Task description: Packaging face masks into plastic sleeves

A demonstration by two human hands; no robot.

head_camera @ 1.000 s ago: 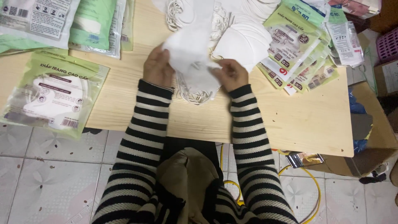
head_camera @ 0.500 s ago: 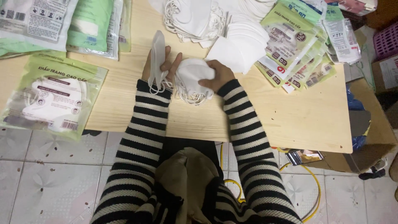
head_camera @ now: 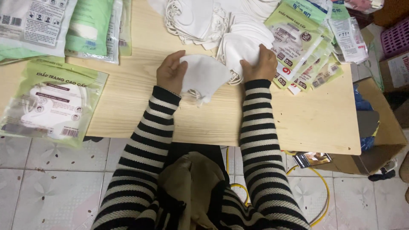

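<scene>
Mask [head_camera: 203, 76] lies gripped in left hand [head_camera: 170, 72]; right hand [head_camera: 260, 64] grips mask stack [head_camera: 240, 51].

Small home packing workshop for face masks

I sit at a plain wooden bench [head_camera: 298, 123] heaped with loose white masks [head_camera: 200, 17] and stacks of printed green-and-clear packets [head_camera: 298, 38], with larger sealed packs [head_camera: 51, 102] to my left. Under me is a worn, patterned tile floor [head_camera: 51, 179] with a yellow cable [head_camera: 319, 187] trailing across it, and cardboard boxes [head_camera: 383, 145] and a pink plastic basket [head_camera: 396, 38] crowd the right side.
</scene>
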